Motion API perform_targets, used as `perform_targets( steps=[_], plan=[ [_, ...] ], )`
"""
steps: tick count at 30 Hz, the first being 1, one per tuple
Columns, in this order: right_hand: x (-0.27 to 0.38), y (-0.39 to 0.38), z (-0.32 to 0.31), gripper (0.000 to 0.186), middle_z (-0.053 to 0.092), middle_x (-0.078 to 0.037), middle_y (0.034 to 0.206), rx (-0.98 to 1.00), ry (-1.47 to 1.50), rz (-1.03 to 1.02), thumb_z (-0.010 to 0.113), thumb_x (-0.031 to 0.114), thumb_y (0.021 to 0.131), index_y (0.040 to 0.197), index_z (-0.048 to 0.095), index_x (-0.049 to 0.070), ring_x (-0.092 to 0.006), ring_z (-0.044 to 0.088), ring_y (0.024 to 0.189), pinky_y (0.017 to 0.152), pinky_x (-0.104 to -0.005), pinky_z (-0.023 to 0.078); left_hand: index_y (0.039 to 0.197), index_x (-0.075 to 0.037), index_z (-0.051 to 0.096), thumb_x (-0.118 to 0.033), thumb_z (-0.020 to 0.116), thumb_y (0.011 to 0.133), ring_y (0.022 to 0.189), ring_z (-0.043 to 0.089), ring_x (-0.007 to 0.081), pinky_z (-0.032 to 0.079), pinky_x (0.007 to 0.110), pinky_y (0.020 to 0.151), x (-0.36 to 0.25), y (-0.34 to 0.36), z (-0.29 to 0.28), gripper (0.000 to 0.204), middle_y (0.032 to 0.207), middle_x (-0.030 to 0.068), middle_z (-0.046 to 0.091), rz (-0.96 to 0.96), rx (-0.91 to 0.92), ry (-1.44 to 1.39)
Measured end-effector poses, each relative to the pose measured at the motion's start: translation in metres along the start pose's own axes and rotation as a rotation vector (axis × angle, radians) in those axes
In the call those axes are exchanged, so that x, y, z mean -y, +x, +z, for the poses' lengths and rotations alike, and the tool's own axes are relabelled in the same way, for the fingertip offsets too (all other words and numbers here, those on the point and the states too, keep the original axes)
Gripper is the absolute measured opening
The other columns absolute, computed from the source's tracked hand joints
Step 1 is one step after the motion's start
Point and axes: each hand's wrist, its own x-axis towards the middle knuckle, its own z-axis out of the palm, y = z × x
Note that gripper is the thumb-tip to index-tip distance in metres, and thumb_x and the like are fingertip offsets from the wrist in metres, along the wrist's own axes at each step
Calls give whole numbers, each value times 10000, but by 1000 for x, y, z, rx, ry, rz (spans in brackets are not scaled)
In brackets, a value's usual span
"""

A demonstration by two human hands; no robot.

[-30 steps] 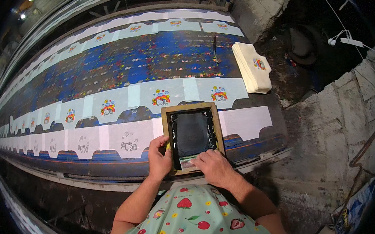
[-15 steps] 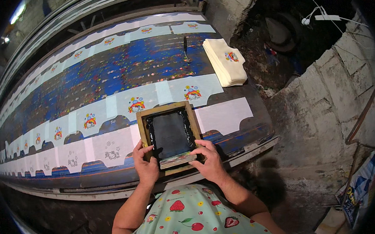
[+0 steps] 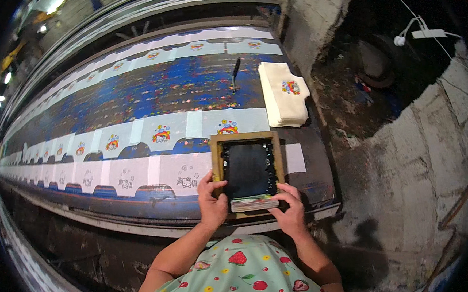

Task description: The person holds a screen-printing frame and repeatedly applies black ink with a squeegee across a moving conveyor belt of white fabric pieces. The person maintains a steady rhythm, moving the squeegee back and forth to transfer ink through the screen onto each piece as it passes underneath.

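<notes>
A wooden screen-printing frame (image 3: 217, 155) lies over the right end of the near row of pale pink cut pieces (image 3: 144, 170). Black ink coats its dark mesh (image 3: 247, 168). Along its near inner edge rests a squeegee (image 3: 254, 203) with a pale, stained handle. My left hand (image 3: 213, 202) is closed on the frame's near left side, fingertips over the rail. At the near right corner my right hand (image 3: 290, 207) grips the frame, its fingers also touching the squeegee's end. Left of the frame, a pink piece bears a black outline print (image 3: 187, 181).
Light blue pieces with coloured prints (image 3: 161, 134) form a row behind. A stack of cream pieces (image 3: 282, 103) lies at the table's right end, near a dark upright tool (image 3: 235, 74). A rough concrete wall (image 3: 398, 172) stands to the right.
Both hands have moved the frame and squeegee rightward to the row's last pink piece. The piece it covered before now shows a black outline print. The view has shifted slightly.
</notes>
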Motion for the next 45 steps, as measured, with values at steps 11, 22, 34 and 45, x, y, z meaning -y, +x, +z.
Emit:
perform_targets(
  steps=[11,22,34,45],
  plan=[
    [-34,4,-59,429,665,-189,1511,77,-38,6,907,-72,743,1133,787,60,-433,597,1483,1234,-538,477,1157,-69,810,128,683,798,1469,566,433,421,507,1255,-22,-10,57,429,1602,257,603,-69,-19,-43],
    [11,22,-67,393,699,-170,1398,321,-411,-328,821,-31,785,1164,788,66,-420,627,1396,1184,-553,508,1157,-70,810,120,710,793,1451,568,444,447,507,1239,-19,-10,63,422,1614,249,600,-173,12,-27],
    [38,62,-68,420,740,-156,1207,648,-527,-445,709,-46,838,1242,775,44,-372,712,1132,985,-506,578,1170,-71,808,115,709,799,1425,574,451,464,513,1219,-21,-11,65,427,1615,267,595,-157,-3,-2],
    [5,193,-44,376,743,-213,1114,577,-425,-397,619,-111,899,1214,788,6,-449,700,1146,1035,-528,581,1260,-50,787,110,692,897,1407,628,427,512,474,1176,-10,-8,58,408,1538,265,645,-171,1,-107]
  ],
)
